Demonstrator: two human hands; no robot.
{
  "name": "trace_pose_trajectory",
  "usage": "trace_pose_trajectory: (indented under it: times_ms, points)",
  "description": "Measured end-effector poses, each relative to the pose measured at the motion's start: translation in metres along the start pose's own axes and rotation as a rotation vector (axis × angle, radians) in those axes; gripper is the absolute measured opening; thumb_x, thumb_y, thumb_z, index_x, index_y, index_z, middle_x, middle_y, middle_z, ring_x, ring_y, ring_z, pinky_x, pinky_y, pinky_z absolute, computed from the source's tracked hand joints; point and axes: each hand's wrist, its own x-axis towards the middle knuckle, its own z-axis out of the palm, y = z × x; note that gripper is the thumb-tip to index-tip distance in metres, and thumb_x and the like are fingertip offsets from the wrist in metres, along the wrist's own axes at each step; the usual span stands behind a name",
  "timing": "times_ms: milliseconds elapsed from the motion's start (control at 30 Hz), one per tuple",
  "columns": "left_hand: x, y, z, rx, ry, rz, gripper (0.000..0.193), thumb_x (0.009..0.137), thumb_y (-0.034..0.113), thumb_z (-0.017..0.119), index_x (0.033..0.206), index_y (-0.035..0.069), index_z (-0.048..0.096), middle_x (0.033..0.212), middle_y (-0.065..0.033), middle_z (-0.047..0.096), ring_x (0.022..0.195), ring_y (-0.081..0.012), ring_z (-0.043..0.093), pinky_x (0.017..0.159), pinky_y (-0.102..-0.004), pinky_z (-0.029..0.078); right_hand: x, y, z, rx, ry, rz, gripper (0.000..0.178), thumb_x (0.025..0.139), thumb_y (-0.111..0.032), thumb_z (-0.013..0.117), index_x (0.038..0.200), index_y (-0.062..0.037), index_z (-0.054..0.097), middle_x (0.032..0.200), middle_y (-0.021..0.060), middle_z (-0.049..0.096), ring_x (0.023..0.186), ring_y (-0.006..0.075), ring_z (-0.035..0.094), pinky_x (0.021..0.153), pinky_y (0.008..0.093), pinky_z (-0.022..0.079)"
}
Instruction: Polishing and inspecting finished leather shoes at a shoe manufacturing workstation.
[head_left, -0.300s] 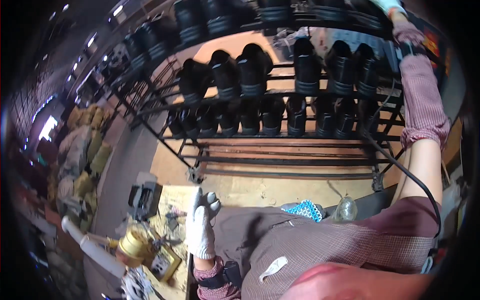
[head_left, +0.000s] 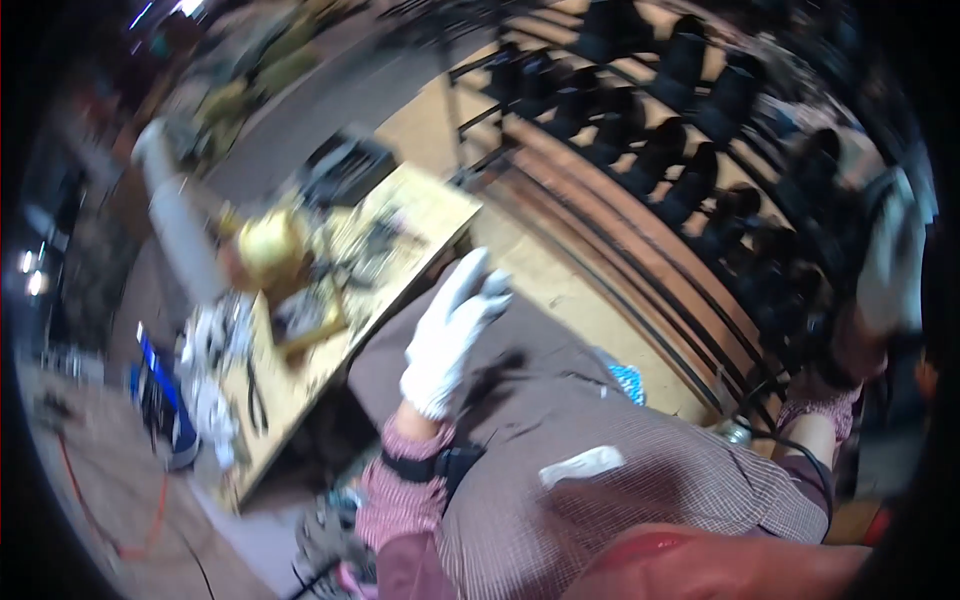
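Fingers of the white-gloved left hand [head_left: 437, 345] are loosely bent and a little apart, clasping nothing that shows, over the wearer's brownish-purple checked apron [head_left: 600, 510] and well apart from the dark metal rack of slanting rails [head_left: 620, 235], which is the landmark for every place told here. Black closed shoes [head_left: 655, 150] stand in rows on the rack's upper tiers, well beyond the reach of those left fingertips. Beside the rack's right-hand end is the pale-gloved right hand [head_left: 893, 265], blurred and close to the nearest dark shoes; whether its fingers are wide, narrow or closed on a shoe, I cannot tell, nor whether they touch one. Left of the rack and apart from it stands a low bench with a pale wooden top [head_left: 440, 205], carrying a black boxy device [head_left: 345, 165] at the far edge, a rounded yellow machine part [head_left: 270, 245], a square yellow frame [head_left: 330, 325] and a thin dark hand tool [head_left: 257, 400]. Farther left of the rack, past the yellow part, leans a thick grey pipe [head_left: 180, 230]. Between the rack's lower rails and the apron shows a blue-and-white patterned piece [head_left: 627, 382].
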Motion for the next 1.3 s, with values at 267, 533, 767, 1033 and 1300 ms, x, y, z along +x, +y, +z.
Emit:
trace_pose_trajectory:
  times_ms: [267, 533, 767, 1033, 1300]
  points:
    - [-0.032, -0.031, -0.018, -0.434, 0.179, 0.342, 0.120, 0.080, 0.083, 0.055, 0.162, 0.009, 0.008, 0.153, -0.0231, 0.039, 0.136, -0.0360, 0.046, 0.117, -0.0453, 0.033, -0.049, -0.166, 0.109, 0.133, -0.144, -0.236, 0.035, 0.093, -0.003, 0.063, 0.127, 0.0044, 0.062, 0.140, 0.0171, 0.057, 0.121, 0.0303, 0.060, 0.108, 0.0411, 0.047]
    - [-0.108, -0.036, -0.113, -0.505, 0.985, 0.332, 0.103, 0.085, 0.085, 0.041, 0.157, 0.012, 0.030, 0.155, -0.0113, 0.041, 0.137, -0.0323, 0.044, 0.118, -0.0470, 0.034, -0.033, -0.383, 0.122, 1.762, -0.579, -0.625, 0.053, 0.088, -0.035, 0.069, 0.126, 0.0022, 0.064, 0.106, 0.0204, 0.067, 0.101, 0.0394, 0.065, 0.100, 0.0504, 0.047]
    - [-0.118, -0.009, -0.190, -0.399, 1.020, 0.463, 0.097, 0.088, 0.081, 0.044, 0.156, 0.013, 0.032, 0.154, -0.0102, 0.043, 0.137, -0.0315, 0.045, 0.118, -0.0469, 0.034, -0.075, -0.374, 0.148, 1.421, -0.697, -0.309, 0.055, 0.085, -0.028, 0.073, 0.129, 0.0033, 0.062, 0.118, 0.0199, 0.067, 0.116, 0.0396, 0.062, 0.108, 0.0504, 0.042]
    - [-0.106, 0.018, -0.222, -0.384, 1.078, 0.474, 0.090, 0.090, 0.077, 0.047, 0.155, 0.015, 0.035, 0.154, -0.0095, 0.044, 0.136, -0.0318, 0.046, 0.118, -0.0484, 0.035, -0.118, -0.336, 0.164, 1.200, -0.841, -0.180, 0.050, 0.088, -0.025, 0.071, 0.131, 0.0004, 0.063, 0.116, 0.0181, 0.069, 0.113, 0.0371, 0.063, 0.108, 0.0496, 0.042]
    - [-0.095, 0.039, -0.217, -0.372, 1.093, 0.458, 0.085, 0.091, 0.070, 0.055, 0.154, 0.016, 0.037, 0.155, -0.0092, 0.044, 0.137, -0.0329, 0.045, 0.117, -0.0504, 0.035, -0.114, -0.348, 0.178, 1.217, -0.861, -0.188, 0.050, 0.088, -0.027, 0.071, 0.131, -0.0006, 0.063, 0.116, 0.0179, 0.069, 0.113, 0.0368, 0.063, 0.108, 0.0496, 0.043]
